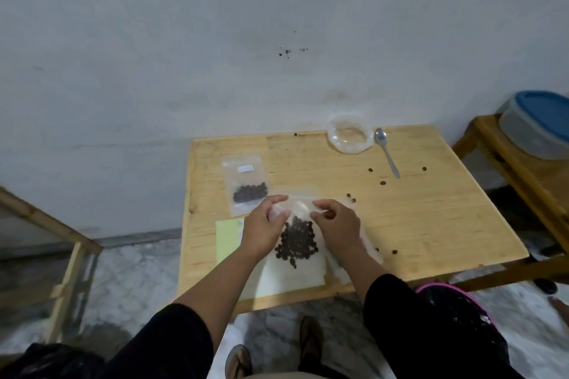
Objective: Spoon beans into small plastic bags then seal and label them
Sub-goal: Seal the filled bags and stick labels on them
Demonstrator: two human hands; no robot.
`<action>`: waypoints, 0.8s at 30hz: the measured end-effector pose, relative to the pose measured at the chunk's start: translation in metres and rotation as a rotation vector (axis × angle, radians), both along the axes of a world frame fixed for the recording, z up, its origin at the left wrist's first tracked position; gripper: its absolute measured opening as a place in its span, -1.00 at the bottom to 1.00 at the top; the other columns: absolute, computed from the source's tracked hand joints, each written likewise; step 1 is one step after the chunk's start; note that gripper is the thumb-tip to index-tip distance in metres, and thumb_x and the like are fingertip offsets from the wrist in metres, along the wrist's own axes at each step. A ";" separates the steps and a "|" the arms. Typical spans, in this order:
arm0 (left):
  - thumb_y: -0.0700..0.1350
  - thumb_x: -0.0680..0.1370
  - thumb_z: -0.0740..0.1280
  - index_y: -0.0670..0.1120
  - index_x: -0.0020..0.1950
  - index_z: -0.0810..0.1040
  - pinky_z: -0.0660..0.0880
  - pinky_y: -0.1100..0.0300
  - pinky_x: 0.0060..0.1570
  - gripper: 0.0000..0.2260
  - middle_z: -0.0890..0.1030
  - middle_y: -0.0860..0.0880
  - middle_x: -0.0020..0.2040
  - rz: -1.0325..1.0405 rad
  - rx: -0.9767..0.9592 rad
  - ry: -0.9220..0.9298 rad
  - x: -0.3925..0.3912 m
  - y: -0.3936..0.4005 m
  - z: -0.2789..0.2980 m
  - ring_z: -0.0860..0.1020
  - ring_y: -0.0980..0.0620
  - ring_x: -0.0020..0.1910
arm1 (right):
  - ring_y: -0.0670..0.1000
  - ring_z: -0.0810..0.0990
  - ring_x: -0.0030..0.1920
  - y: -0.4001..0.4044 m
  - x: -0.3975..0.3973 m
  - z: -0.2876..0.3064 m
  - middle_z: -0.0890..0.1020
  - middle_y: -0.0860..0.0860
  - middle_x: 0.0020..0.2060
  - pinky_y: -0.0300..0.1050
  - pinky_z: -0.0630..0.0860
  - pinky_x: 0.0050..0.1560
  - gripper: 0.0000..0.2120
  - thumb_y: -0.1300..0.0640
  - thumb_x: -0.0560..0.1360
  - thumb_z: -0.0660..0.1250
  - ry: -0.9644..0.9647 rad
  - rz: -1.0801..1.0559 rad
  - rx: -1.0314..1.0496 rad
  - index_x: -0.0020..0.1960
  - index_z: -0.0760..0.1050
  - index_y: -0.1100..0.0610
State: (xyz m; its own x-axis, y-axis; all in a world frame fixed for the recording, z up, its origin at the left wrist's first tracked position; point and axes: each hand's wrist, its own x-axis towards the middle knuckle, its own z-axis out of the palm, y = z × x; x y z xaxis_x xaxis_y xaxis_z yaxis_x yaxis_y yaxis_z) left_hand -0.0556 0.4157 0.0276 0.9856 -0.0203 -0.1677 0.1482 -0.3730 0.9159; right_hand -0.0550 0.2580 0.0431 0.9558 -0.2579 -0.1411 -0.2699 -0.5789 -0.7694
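Observation:
A clear plastic bag (297, 243) with a heap of dark beans lies on the wooden table (431, 218) near its front edge. My left hand (264, 228) pinches the bag's top edge on the left. My right hand (337, 223) pinches the same top edge on the right. A second small bag (248, 183) with beans and a white label lies flat behind the left hand. A metal spoon (386, 151) lies at the back right beside an empty clear bowl (349, 137). A yellow sheet (228, 238) lies under my left wrist.
Loose beans (381, 183) are scattered over the table's right half and front. More empty plastic bags lie under the right wrist. A lidded blue-topped tub (537, 126) stands on a wooden stand at the right. Another wooden frame (64, 243) stands at the left.

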 end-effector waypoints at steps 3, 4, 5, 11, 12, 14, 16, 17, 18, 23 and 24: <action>-0.08 0.53 0.34 0.12 0.13 0.54 0.37 0.31 -0.07 -0.80 0.58 0.09 0.03 0.101 0.008 0.015 -0.013 0.035 -0.004 0.50 0.12 -0.05 | -0.08 0.56 -0.14 0.033 -0.004 -0.002 0.64 -0.03 -0.15 -0.28 0.40 -0.07 -0.84 0.15 0.43 0.40 0.035 0.064 0.037 0.01 0.61 0.07; -0.11 0.52 0.35 0.11 0.11 0.55 0.39 0.35 -0.12 -0.81 0.60 0.08 0.02 0.139 0.004 0.022 -0.018 0.046 -0.005 0.52 0.13 -0.11 | -0.06 0.57 -0.14 0.044 -0.006 -0.004 0.64 -0.02 -0.17 -0.26 0.41 -0.08 -0.85 0.16 0.43 0.39 0.043 0.088 0.052 0.00 0.61 0.07; -0.13 0.52 0.35 0.10 0.09 0.56 0.41 0.39 -0.18 -0.81 0.62 0.06 -0.01 0.171 -0.005 0.033 -0.023 0.056 -0.006 0.53 0.15 -0.17 | -0.04 0.58 -0.13 0.053 -0.008 -0.007 0.64 -0.02 -0.18 -0.25 0.43 -0.08 -0.87 0.16 0.43 0.39 0.047 0.107 0.067 -0.02 0.61 0.06; -0.17 0.53 0.34 0.02 0.08 0.57 0.46 0.37 -0.40 -0.83 0.58 -0.05 -0.26 0.336 -0.119 0.119 -0.053 0.108 -0.012 0.49 0.05 -0.38 | 0.00 0.56 -0.12 0.100 -0.021 -0.033 0.65 0.01 -0.12 -0.27 0.37 -0.17 -0.83 0.18 0.49 0.28 0.063 0.227 -0.025 0.05 0.56 0.12; -0.17 0.54 0.33 0.02 0.09 0.57 0.47 0.33 -0.41 -0.83 0.57 -0.07 -0.29 0.355 -0.130 0.131 -0.057 0.114 -0.015 0.49 0.03 -0.40 | 0.01 0.58 -0.06 0.102 -0.022 -0.040 0.66 0.03 -0.06 -0.28 0.37 -0.10 -0.83 0.18 0.50 0.28 0.079 0.235 -0.069 0.07 0.56 0.14; -0.18 0.54 0.33 0.01 0.10 0.57 0.47 0.29 -0.41 -0.83 0.57 -0.10 -0.30 0.375 -0.135 0.148 -0.064 0.126 -0.020 0.47 0.01 -0.42 | 0.05 0.58 0.02 0.104 -0.024 -0.051 0.65 0.07 0.00 -0.23 0.39 0.01 -0.80 0.20 0.50 0.29 0.111 0.268 -0.152 0.11 0.54 0.17; -0.21 0.55 0.31 0.01 0.11 0.57 0.48 0.26 -0.41 -0.81 0.57 -0.11 -0.31 0.395 -0.147 0.167 -0.069 0.135 -0.026 0.47 -0.01 -0.42 | 0.10 0.57 0.04 0.104 -0.026 -0.059 0.64 0.11 0.01 -0.14 0.42 0.04 -0.78 0.19 0.50 0.28 0.111 0.308 -0.237 0.13 0.53 0.19; -0.22 0.55 0.30 0.01 0.11 0.58 0.48 0.25 -0.41 -0.81 0.57 -0.11 -0.31 0.404 -0.146 0.176 -0.071 0.138 -0.028 0.47 -0.01 -0.42 | 0.12 0.56 0.03 0.105 -0.027 -0.061 0.64 0.13 -0.01 -0.11 0.43 0.02 -0.78 0.19 0.50 0.28 0.097 0.315 -0.267 0.13 0.53 0.20; -0.22 0.56 0.30 0.02 0.10 0.57 0.48 0.26 -0.41 -0.80 0.58 -0.11 -0.30 0.412 -0.143 0.184 -0.073 0.140 -0.029 0.47 -0.02 -0.42 | 0.14 0.56 0.02 0.107 -0.028 -0.062 0.64 0.15 -0.03 -0.10 0.42 0.00 -0.79 0.19 0.50 0.28 0.081 0.315 -0.289 0.12 0.54 0.21; -0.24 0.56 0.28 0.05 0.09 0.57 0.48 0.33 -0.43 -0.77 0.57 -0.08 -0.30 0.414 -0.157 0.200 -0.077 0.143 -0.032 0.46 0.10 -0.49 | 0.15 0.57 -0.05 0.113 -0.026 -0.067 0.64 0.17 -0.11 -0.18 0.33 -0.12 -0.84 0.20 0.49 0.30 0.048 0.281 -0.309 0.04 0.55 0.22; -0.23 0.56 0.27 0.06 0.09 0.57 0.48 0.33 -0.44 -0.77 0.56 -0.07 -0.32 0.410 -0.152 0.199 -0.078 0.143 -0.033 0.45 0.11 -0.51 | 0.15 0.57 -0.05 0.114 -0.025 -0.067 0.64 0.16 -0.11 -0.19 0.32 -0.12 -0.84 0.19 0.49 0.31 0.042 0.268 -0.302 0.04 0.55 0.22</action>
State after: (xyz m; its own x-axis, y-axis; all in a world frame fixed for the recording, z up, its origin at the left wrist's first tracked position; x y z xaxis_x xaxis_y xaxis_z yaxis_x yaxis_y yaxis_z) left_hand -0.1331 0.5589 -0.0051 0.8664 0.3243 -0.3796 0.4336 -0.1116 0.8942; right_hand -0.0798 0.3725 -0.0240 0.9898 -0.0365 -0.1379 -0.1067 -0.8314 -0.5453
